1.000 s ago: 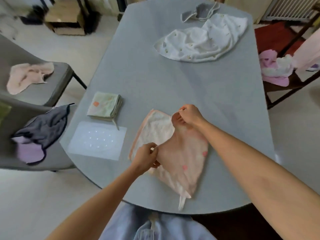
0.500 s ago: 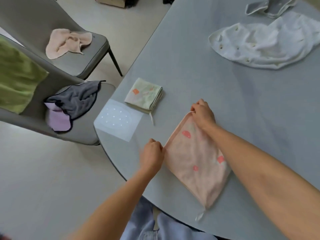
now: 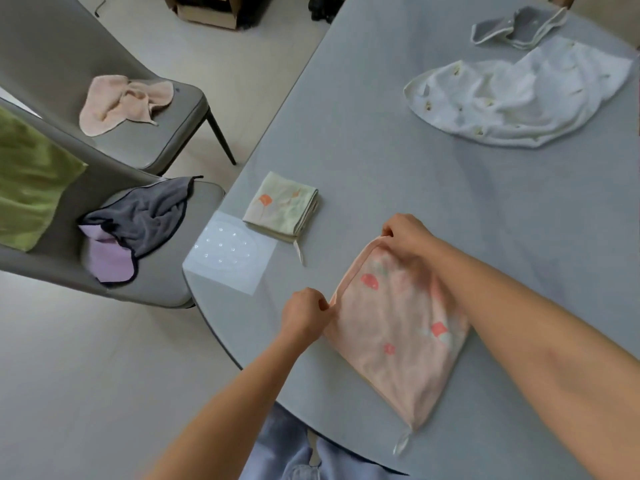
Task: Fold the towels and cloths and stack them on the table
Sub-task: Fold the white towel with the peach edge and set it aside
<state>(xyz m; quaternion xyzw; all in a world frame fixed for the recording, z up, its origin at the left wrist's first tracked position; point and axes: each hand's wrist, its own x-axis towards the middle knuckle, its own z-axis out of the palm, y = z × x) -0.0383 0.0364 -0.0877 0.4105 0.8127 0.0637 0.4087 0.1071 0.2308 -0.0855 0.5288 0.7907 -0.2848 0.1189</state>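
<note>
Both hands [image 3: 353, 275] curled, pinching pink towel [image 3: 398, 334] corners

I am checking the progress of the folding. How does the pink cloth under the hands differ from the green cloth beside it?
The pink cloth is folded into a larger shape; the green cloth is a smaller, thicker square. The left hand and right hand pinch the pink cloth's edge; nothing touches the green cloth. Both lie on the table, bear orange-red motifs and have a hanging loop.

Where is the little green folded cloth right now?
The green folded cloth lies on the table near its left edge, just beyond the pink towel.
</note>
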